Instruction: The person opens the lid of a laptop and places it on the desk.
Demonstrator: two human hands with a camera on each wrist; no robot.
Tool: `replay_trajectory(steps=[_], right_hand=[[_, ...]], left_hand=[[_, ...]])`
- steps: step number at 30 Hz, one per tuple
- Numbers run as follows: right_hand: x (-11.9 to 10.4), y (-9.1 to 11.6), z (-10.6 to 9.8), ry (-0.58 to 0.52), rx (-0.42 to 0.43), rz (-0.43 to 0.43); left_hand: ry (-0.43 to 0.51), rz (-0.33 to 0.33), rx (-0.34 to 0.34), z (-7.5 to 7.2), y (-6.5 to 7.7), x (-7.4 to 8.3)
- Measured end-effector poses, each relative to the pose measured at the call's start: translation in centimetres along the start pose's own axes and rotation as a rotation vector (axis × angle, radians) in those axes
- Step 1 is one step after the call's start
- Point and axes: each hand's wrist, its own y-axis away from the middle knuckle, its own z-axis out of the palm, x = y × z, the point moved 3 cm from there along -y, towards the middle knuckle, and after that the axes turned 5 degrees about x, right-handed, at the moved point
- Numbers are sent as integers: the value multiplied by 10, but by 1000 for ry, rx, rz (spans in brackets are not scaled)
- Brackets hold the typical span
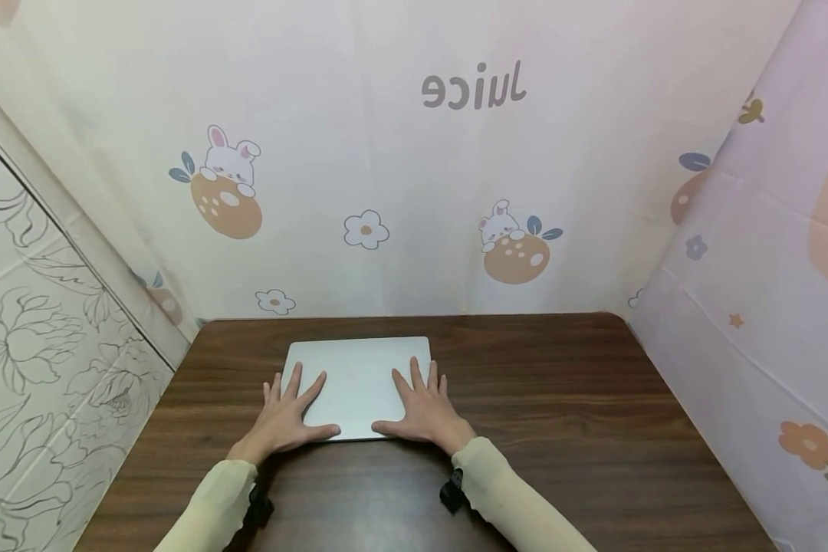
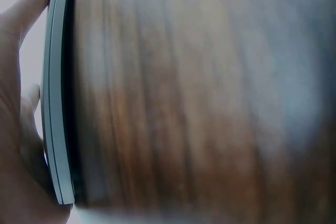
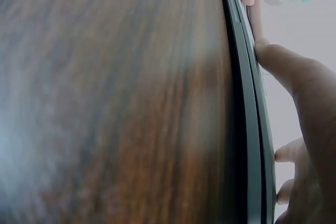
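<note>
A closed silver laptop (image 1: 359, 383) lies flat on the wooden table, its thin front edge (image 2: 56, 103) filling the side of the left wrist view. My left hand (image 1: 283, 414) rests on the laptop's left front corner with fingers spread and thumb along the front edge. On the opposite corner my right hand (image 1: 428, 410) lies the same way, its fingers straight and fanned out. In the right wrist view the right thumb (image 3: 289, 66) touches the laptop's edge. Neither hand curls round it.
The dark brown table (image 1: 559, 429) extends to both sides and in front of the laptop. A patterned curtain (image 1: 400, 169) hangs behind the table, with more fabric at the right. A floral-patterned panel (image 1: 34, 368) stands on the left. Small black devices (image 1: 453, 492) sit at the wrists.
</note>
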Motion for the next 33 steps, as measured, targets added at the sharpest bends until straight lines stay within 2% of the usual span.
replay_trajectory(steps=[15, 33], right_hand=[[9, 3, -2, -12, -1, -8], [18, 8, -6, -9, 3, -4]], left_hand=[[4, 8, -6, 8, -3, 5], [-2, 7, -15, 8, -5, 17]])
